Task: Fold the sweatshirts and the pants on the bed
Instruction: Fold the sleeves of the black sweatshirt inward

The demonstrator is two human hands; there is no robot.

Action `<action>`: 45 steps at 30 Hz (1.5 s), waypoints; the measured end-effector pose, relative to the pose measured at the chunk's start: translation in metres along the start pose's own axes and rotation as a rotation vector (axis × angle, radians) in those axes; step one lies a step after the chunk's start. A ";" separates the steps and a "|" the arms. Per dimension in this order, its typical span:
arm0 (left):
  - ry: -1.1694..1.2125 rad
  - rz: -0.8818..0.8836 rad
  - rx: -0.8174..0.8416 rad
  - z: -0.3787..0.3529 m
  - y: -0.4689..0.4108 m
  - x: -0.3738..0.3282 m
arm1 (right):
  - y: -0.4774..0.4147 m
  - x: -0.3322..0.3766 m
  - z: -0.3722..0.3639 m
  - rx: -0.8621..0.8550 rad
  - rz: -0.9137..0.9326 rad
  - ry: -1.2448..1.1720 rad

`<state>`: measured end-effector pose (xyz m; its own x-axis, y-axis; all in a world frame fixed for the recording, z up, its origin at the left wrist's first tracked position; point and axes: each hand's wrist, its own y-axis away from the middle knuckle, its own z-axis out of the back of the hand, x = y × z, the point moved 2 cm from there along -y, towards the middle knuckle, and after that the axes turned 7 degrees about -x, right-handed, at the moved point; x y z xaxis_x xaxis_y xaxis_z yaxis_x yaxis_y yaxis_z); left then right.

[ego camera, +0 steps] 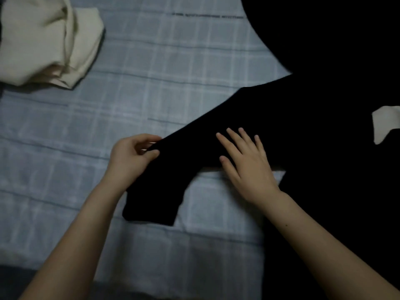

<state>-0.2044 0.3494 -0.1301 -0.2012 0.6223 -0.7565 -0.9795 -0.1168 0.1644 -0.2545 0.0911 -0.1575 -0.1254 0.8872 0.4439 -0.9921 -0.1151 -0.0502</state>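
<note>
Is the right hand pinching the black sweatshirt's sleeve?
No, the right hand lies flat with straight fingers on the black sleeve, while the left hand pinches its edge.

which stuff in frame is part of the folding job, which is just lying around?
Job: black garment, left hand pinching its edge, right hand flat on it; cream folded garment.
Lying about: plaid bedsheet; white fabric piece at right, unclear what.

Black sweatshirt [313, 105] runs off the right edge
</note>
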 end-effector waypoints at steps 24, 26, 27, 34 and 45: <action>-0.248 -0.657 -0.055 0.016 0.084 0.099 | -0.014 0.078 -0.071 0.083 0.023 -0.121; 0.042 -0.381 -0.177 0.032 0.075 0.090 | -0.024 0.085 -0.069 0.074 0.033 -0.140; 0.156 -0.260 -0.234 0.044 0.065 0.085 | -0.031 0.088 -0.069 0.068 0.049 -0.141; 0.867 0.404 -0.416 0.111 -0.024 0.110 | -0.089 0.123 -0.078 0.070 0.160 -0.124; 0.514 0.294 -0.450 0.088 -0.008 0.151 | -0.064 0.113 -0.115 0.139 0.199 0.082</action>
<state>-0.2259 0.5123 -0.1900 -0.3290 0.0888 -0.9402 -0.7731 -0.5970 0.2142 -0.2056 0.2498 -0.2072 -0.3237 0.8737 0.3631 -0.9381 -0.3463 -0.0031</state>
